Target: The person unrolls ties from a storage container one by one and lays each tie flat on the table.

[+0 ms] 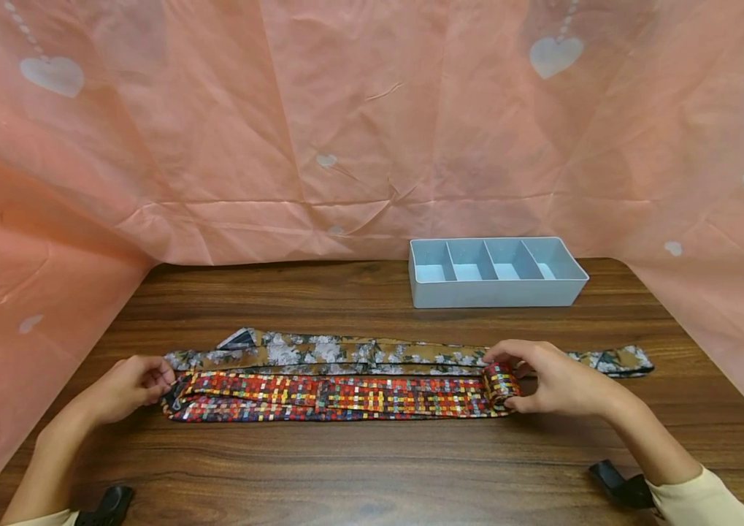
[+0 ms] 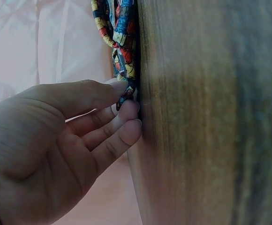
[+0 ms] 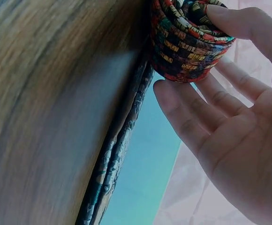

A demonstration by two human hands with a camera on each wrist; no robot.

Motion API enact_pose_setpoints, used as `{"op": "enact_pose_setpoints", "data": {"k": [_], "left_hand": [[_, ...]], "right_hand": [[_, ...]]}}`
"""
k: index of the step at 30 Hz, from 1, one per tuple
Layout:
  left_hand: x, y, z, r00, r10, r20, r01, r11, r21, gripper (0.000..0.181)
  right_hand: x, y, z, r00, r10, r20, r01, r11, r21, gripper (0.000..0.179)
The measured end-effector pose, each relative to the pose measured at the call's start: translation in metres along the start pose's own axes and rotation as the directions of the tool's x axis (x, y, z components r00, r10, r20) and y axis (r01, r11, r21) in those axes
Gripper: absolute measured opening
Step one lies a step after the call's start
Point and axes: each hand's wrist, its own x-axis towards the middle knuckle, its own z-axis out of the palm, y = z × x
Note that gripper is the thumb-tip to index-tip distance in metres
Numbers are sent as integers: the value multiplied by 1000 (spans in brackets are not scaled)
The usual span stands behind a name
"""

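A multicoloured checked necktie (image 1: 398, 396) lies across the table, its right end wound into a small roll. My right hand (image 1: 552, 380) holds that roll (image 3: 190, 47) between thumb and fingers; in the right wrist view the thumb lies on its upper edge. At the tie's left end, my left hand (image 1: 128, 387) pinches the tip (image 2: 126, 91) between thumb and fingertips, close to the tabletop. Just behind it runs a floral necktie (image 1: 319, 351) in brown and white, laid flat. My right hand hides part of this floral tie.
A pale blue box (image 1: 493, 294) with several compartments stands at the back of the wooden table (image 1: 345, 467). Pink cloth (image 1: 358, 131) with white hearts hangs behind and at both sides. Black straps (image 1: 621, 486) sit at the wrists.
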Motion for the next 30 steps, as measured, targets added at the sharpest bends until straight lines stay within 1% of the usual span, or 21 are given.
{"op": "enact_pose_setpoints", "data": {"k": [6,9,14,18,23,30], "left_hand": [[0,0,0,1000,-5,2,5,1000,-4,19],[1,0,0,1000,-10,2,10,1000,-2,19],[1,0,-1,1000,-26,8,26,1000,10,18],[1,1,-2,999,-35,8,35,999,12,17],[1,0,-1,1000,-21,2,21,1000,9,17],[-1,1,0,1000,2,-3,-2,1000,9,17]], "right_hand": [[-3,3,-2,1000,-13,-3,14,999,38,55],[-5,4,-3,1000,-21,-8,21,999,40,57],[-6,6,-5,999,-38,-29,38,999,16,61],[-8,8,-6,998,-37,-42,37,999,-2,63],[-11,9,-7,999,-22,-49,21,1000,-21,63],[-12,10,-9,999,-5,-37,4,999,-36,63]]}}
